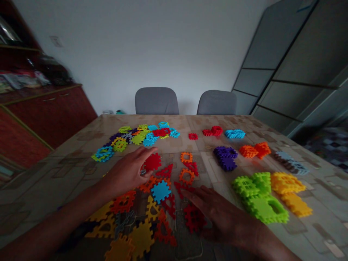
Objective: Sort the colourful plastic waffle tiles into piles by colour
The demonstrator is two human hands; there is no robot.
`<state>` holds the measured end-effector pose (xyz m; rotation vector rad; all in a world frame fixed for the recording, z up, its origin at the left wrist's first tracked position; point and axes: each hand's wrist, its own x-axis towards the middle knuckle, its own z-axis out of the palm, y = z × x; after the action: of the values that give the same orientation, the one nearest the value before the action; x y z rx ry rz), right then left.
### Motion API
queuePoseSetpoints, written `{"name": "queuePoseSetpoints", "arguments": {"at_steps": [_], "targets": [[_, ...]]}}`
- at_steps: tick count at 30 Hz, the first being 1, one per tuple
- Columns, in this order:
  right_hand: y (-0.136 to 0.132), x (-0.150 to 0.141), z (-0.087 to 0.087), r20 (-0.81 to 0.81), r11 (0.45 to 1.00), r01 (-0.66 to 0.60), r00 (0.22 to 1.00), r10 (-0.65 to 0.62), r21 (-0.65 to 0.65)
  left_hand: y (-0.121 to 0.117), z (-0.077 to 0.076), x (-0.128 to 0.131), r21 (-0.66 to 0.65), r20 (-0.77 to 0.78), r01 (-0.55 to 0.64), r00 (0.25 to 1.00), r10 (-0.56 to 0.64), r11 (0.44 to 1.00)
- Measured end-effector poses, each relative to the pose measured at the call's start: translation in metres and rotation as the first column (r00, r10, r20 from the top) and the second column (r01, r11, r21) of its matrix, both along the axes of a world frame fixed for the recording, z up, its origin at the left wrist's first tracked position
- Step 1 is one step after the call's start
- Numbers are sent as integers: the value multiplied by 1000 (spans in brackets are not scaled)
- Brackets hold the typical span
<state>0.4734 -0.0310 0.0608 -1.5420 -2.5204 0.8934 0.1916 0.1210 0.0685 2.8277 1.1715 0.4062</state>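
Observation:
My left hand (pixel 136 166) curls its thumb and fingers at the edge of a red square interlocking tile (pixel 153 161) with toothed sides. My right hand (pixel 214 206) reaches in low from the right, fingers stretched out, its fingertips touching a red triangular tile (pixel 179 189). Partly beneath that hand lies a red grid-patterned square tile (pixel 192 218). Between the hands are a blue square tile (pixel 161 191), a red triangle frame (pixel 165 171) and orange square frames (pixel 186 157). Yellow tiles (pixel 141 237) and more orange pieces are spread nearer me.
On the right stand sorted stacks: green tiles (pixel 265 206), yellow-orange tiles (pixel 288 183), purple tiles (pixel 226 157), orange tiles (pixel 248 151), blue tiles (pixel 235 133) and red tiles (pixel 216 130). A mixed pile (pixel 138 137) lies at the back left. Two grey chairs (pixel 157 101) stand behind the table.

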Motion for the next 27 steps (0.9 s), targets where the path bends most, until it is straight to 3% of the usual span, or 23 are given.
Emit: {"name": "queuePoseSetpoints", "arguments": {"at_steps": [4, 11, 18, 22, 27], "targets": [[-1, -1, -1, 21, 1000, 4, 1000, -5, 24, -40, -5, -15, -17, 122, 55, 991, -53, 998], [-1, -5, 3, 30, 1000, 1, 1000, -1, 19, -49, -31, -28, 20, 132, -7, 991, 5, 1000], [0, -2, 0, -32, 998, -21, 999, 23, 64, -100, -49, -36, -35, 119, 49, 992, -45, 998], [0, -1, -1, -28, 998, -17, 999, 19, 64, -116, -55, -38, -89, 69, 68, 996, -62, 994], [0, -1, -4, -37, 996, -31, 999, 34, 83, -126, -52, -39, -77, 125, 120, 986, -110, 990]]}}
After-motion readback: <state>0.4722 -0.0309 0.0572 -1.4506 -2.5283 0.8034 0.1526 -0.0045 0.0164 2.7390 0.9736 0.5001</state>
